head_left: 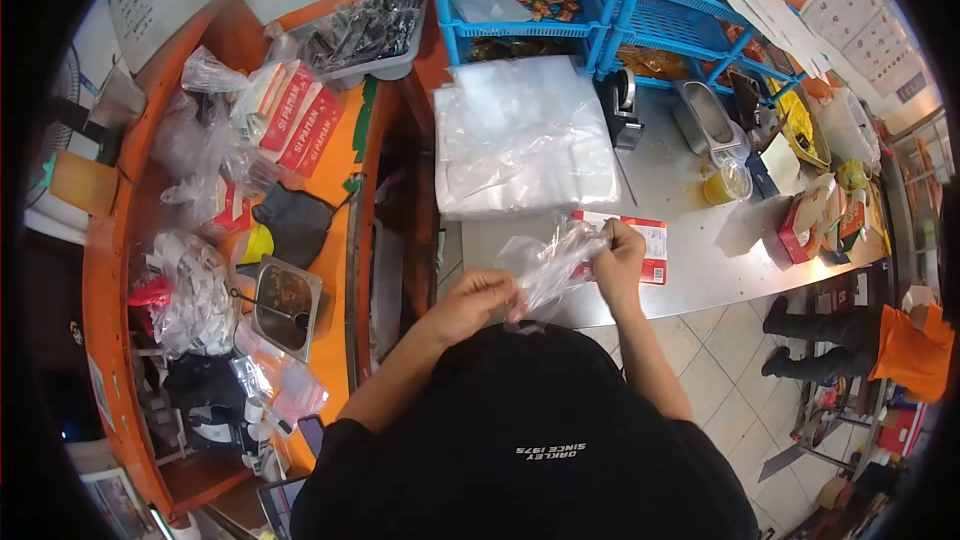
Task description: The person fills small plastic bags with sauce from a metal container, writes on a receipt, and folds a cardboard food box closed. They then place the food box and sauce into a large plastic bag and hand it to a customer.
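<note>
A crumpled clear plastic bag (550, 265) is stretched between my two hands, just in front of my body. My left hand (475, 302) pinches its near left side with closed fingers. On the other side, my right hand (620, 258) is closed on the bag's right edge. Behind my right hand, a red and white printed packet (652, 240) lies on the steel table (680, 180), partly covered by hand and bag. A thick stack of clear plastic bags (525, 140) lies just beyond my hands.
Blue tiered baskets (520, 25) stand at the back. A tape dispenser (625, 115), a metal container (705, 115) and a plastic cup (728, 183) are on the table's right. To the left, an orange counter (335, 210) carries a metal food pan (285, 305). A person in orange (915, 345) stands right.
</note>
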A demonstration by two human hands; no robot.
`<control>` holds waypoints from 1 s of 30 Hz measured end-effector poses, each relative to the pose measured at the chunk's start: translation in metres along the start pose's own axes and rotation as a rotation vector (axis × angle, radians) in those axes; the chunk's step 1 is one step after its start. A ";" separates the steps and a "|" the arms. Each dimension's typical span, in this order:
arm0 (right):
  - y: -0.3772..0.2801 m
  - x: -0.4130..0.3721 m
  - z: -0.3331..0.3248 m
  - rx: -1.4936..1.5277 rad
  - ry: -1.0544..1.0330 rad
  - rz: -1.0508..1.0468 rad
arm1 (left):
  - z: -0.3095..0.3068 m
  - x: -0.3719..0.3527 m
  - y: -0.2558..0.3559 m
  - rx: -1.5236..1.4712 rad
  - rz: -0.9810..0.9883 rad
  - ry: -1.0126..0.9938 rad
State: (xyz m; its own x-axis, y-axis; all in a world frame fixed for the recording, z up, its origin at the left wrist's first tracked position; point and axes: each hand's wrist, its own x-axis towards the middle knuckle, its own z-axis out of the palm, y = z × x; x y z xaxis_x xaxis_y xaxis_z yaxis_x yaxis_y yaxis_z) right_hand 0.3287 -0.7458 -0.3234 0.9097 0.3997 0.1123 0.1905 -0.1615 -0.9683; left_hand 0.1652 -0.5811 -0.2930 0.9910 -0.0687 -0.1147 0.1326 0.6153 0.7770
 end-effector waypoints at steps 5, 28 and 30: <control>-0.029 -0.023 0.005 0.724 0.025 0.418 | -0.004 -0.009 0.000 0.542 -0.014 -0.107; 0.033 0.013 -0.166 0.548 -0.389 0.139 | 0.080 0.189 -0.072 -0.176 0.130 0.762; 0.040 0.025 -0.192 0.284 -0.264 0.049 | 0.107 0.195 -0.067 -0.181 -0.116 0.510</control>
State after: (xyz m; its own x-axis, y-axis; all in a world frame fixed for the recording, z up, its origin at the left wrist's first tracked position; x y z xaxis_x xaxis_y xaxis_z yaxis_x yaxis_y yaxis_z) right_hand 0.4297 -0.9150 -0.3164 0.7819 0.6222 0.0387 0.0055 0.0552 -0.9985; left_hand 0.3514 -0.7200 -0.3013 0.8301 0.2174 -0.5134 0.1909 0.7544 0.6280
